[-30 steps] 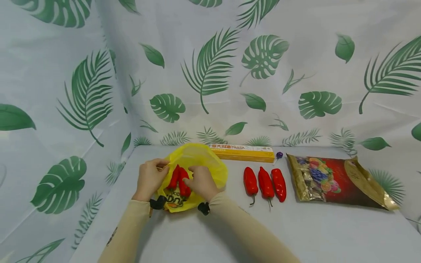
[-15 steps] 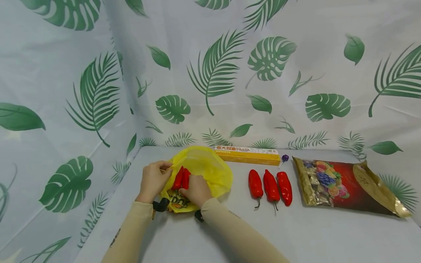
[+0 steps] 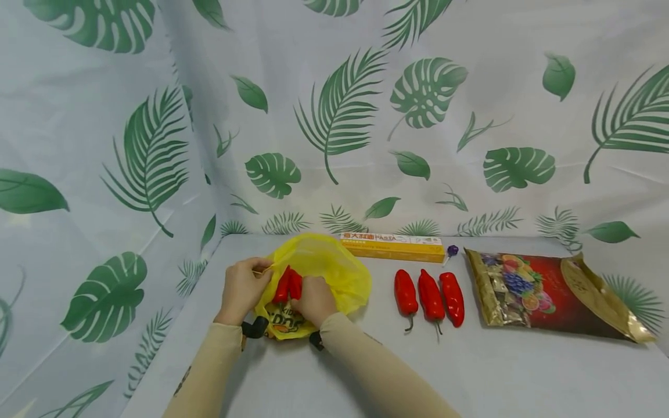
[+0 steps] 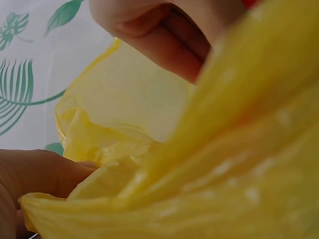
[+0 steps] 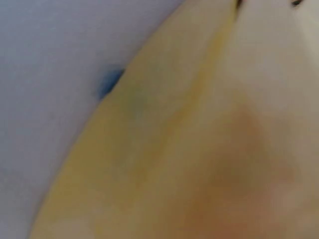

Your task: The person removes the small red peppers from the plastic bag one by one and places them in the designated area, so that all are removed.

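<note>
A yellow plastic bag [image 3: 340,267] with printed letters lies with its mouth spread at left centre in the head view. My left hand [image 3: 243,290] pinches the bag's left rim; in the left wrist view, its fingers [image 4: 45,172] hold the crumpled yellow edge. Inside the bag lie two red peppers, a left one [image 3: 282,285] and a right one [image 3: 295,284]. My right hand [image 3: 316,299] reaches into the bag with curled fingers and grips the right pepper, whose lower part it hides. Yellow film blurs most of the right wrist view.
Three red peppers [image 3: 431,296] lie in a row right of the bag. A yellow pasta box [image 3: 392,249] stands behind, with a purple lollipop [image 3: 452,251] at its right end. Farther right lies a large red and gold packet [image 3: 549,293].
My right hand has moved down and in from above the right pepper to grip it, and that pepper has shifted slightly. The left hand still holds the rim. The head view has shifted a little.
</note>
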{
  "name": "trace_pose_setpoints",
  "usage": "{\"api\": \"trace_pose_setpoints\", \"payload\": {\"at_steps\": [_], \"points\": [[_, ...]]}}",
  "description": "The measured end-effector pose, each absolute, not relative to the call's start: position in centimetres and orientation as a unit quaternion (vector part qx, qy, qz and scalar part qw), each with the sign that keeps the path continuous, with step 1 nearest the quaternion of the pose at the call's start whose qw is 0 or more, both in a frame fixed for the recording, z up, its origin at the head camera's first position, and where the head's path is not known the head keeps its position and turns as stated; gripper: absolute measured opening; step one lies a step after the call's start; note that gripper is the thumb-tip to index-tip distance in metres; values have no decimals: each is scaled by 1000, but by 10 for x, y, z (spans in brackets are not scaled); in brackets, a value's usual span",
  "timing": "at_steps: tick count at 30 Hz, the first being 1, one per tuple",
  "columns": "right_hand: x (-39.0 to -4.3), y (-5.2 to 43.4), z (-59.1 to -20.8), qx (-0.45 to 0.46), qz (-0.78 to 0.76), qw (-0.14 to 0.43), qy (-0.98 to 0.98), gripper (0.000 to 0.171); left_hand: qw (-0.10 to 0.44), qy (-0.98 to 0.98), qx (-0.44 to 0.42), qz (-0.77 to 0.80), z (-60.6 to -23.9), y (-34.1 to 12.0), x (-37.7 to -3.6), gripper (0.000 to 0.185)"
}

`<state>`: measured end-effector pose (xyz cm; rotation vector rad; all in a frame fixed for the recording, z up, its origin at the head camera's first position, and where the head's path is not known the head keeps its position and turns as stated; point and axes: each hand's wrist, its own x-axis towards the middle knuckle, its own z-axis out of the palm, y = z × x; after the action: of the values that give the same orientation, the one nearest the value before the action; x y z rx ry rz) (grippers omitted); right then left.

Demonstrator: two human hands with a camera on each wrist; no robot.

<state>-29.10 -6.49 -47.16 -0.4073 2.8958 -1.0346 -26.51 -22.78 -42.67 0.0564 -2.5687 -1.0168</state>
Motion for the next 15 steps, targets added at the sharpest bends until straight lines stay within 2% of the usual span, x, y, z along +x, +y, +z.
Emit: {"api": "trace_pose_setpoints", "payload": {"at_steps": [7, 15], "points": [[-288, -45, -458, -140, -397, 2, 907, 21, 188, -910, 16, -370, -427, -225, -268, 18], [-278, -23, -434, -148, -417, -15, 897, 46, 191, -910, 23, -367, -427, -232, -266, 21]]}}
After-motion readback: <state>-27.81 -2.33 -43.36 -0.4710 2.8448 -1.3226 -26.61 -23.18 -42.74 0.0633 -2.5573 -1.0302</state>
